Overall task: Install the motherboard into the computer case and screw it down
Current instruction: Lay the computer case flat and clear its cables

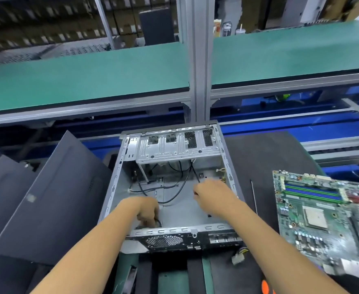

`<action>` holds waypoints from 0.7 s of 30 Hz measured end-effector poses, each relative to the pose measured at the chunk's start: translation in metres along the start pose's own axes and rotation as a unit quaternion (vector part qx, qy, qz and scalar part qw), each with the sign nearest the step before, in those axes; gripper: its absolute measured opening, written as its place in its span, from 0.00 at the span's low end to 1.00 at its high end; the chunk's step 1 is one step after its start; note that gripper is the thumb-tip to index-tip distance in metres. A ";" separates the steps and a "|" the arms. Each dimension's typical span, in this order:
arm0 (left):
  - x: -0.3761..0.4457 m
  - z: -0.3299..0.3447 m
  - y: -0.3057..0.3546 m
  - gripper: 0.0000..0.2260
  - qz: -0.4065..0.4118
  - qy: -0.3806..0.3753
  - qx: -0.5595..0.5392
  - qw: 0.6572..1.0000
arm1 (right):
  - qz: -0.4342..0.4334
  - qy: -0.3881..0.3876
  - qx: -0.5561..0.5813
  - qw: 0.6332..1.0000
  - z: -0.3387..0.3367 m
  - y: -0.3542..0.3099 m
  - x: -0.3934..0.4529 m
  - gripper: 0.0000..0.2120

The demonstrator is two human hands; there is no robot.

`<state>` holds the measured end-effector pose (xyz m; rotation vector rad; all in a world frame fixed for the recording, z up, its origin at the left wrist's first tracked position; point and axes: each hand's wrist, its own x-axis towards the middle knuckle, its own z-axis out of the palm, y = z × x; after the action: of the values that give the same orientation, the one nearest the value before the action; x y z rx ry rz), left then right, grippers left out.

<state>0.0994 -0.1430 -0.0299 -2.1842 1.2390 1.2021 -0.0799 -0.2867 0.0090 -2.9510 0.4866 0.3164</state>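
Both our forearms reach forward into the open case (119,172), which lies on its side on the dark worktop (265,153) with its fan grille toward us. Our left hand (146,211) is down at the near left corner of the case floor, fingers curled around a black cable (175,198) that loops across the floor. Our right hand (213,195) sits further in, toward the right wall, fingers bent and seemingly pinching another thin black cable that runs up to the drive cage (174,147); blur keeps us from telling the grip exactly. Right of the case, apart from it, the motherboard (323,217) lies flat on the worktop, not yet inside. Dark side panels (53,198) lean against the left of the case. A green shelf (89,75) runs across behind
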 end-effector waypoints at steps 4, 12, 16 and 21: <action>-0.007 -0.012 -0.037 0.09 -0.008 0.046 -0.027 0.999 | -0.031 -0.030 0.005 0.999 -0.002 -0.035 0.028 0.08; -0.001 0.011 -0.073 0.04 0.031 0.266 -0.035 0.963 | -0.016 -0.084 0.032 0.996 0.012 -0.102 0.069 0.09; -0.005 0.014 -0.102 0.07 0.025 0.286 -0.072 0.955 | -0.011 -0.080 0.027 0.996 0.008 -0.130 0.081 0.05; -0.013 0.024 -0.130 0.09 0.020 0.290 -0.077 0.954 | 0.003 -0.049 0.016 0.999 0.008 -0.165 0.092 0.03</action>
<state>0.1913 -0.0487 -0.0461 -2.7606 1.4434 0.6972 0.0587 -0.1583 -0.0032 -2.8876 0.4844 0.4469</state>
